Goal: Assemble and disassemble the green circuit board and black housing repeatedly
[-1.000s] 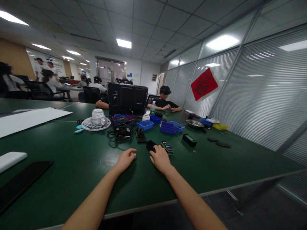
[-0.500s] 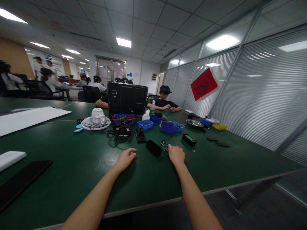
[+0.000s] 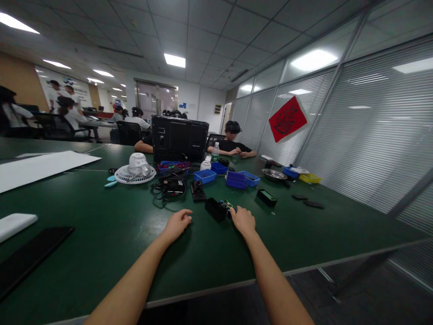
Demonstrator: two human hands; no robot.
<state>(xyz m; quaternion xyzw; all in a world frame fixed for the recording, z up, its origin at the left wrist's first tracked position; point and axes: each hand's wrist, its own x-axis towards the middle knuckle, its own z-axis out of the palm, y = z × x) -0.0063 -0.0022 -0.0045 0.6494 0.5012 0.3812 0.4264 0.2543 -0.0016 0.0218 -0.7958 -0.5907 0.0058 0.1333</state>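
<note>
- A small green circuit board [image 3: 228, 205] sits at the right side of a black rectangular box [image 3: 214, 210]; whether it enters the box is unclear.
- The right hand [image 3: 245, 220] pinches the board's right end between thumb and fingers.
- The left hand [image 3: 177, 224] rests on the dark green tabletop [image 3: 206, 262], fingers loosely curled, thumb slightly apart.
- A black oblong case with a green top [image 3: 267, 197] lies right of the board.
- A blue plastic tray [image 3: 204, 177] stands farther back.
</note>
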